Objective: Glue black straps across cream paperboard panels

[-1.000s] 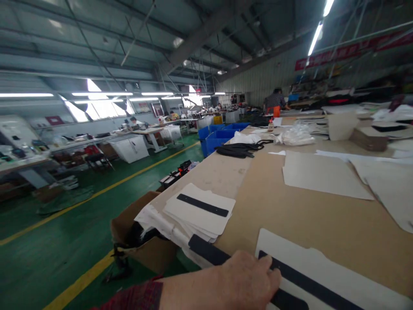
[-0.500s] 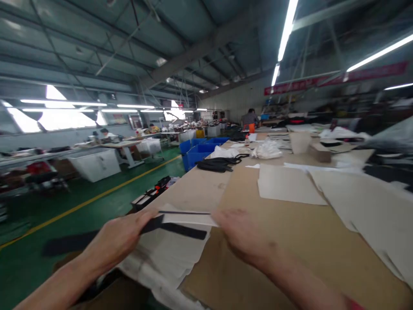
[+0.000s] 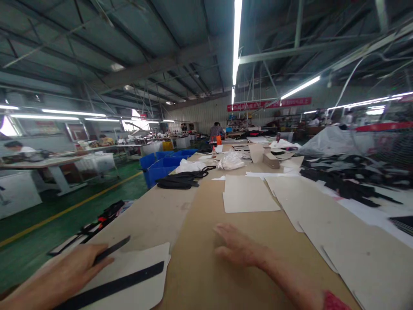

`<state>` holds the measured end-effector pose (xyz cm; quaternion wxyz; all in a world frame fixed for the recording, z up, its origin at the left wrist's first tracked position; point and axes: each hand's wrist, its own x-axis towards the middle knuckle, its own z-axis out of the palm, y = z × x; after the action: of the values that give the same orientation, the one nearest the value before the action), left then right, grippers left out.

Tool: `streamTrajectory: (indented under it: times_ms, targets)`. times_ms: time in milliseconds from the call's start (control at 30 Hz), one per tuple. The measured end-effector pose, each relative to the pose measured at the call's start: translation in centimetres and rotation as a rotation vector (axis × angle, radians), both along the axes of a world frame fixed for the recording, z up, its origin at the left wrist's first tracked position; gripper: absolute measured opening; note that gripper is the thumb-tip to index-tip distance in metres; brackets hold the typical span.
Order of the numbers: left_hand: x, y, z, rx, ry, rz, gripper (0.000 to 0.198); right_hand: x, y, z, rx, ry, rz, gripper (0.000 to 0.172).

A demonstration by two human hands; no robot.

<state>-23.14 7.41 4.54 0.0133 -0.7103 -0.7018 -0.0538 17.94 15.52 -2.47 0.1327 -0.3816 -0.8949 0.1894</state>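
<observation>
My left hand (image 3: 69,270) is at the lower left, fingers closed on a thin black strip (image 3: 112,249) that sticks out toward the right. Just below it lies a white cut panel (image 3: 138,280) with a long black band (image 3: 122,282) across it, at the near edge of the brown table (image 3: 200,267). My right hand (image 3: 237,249) hovers flat over the bare brown board in the middle, fingers stretched out toward the left and holding nothing.
Pale card sheets (image 3: 248,196) lie farther along the table, with black straps (image 3: 180,181), a white plastic bag (image 3: 230,161) and black fabric pieces (image 3: 351,183) on the right. Blue bins (image 3: 158,168) stand left of the table. A person (image 3: 216,131) works at the far end.
The view has swung right along the table. My right hand has let go of the white panel and moved over the bare board. The panel now lies flat by my left hand.
</observation>
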Motion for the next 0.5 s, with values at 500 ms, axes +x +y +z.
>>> streamTrajectory:
  times_ms: [500]
  targets:
    - [27.1,29.8,-6.1,-0.073,-0.129,-0.062,0.030,20.3,23.7,-2.0,0.009,-0.186,-0.940,0.030]
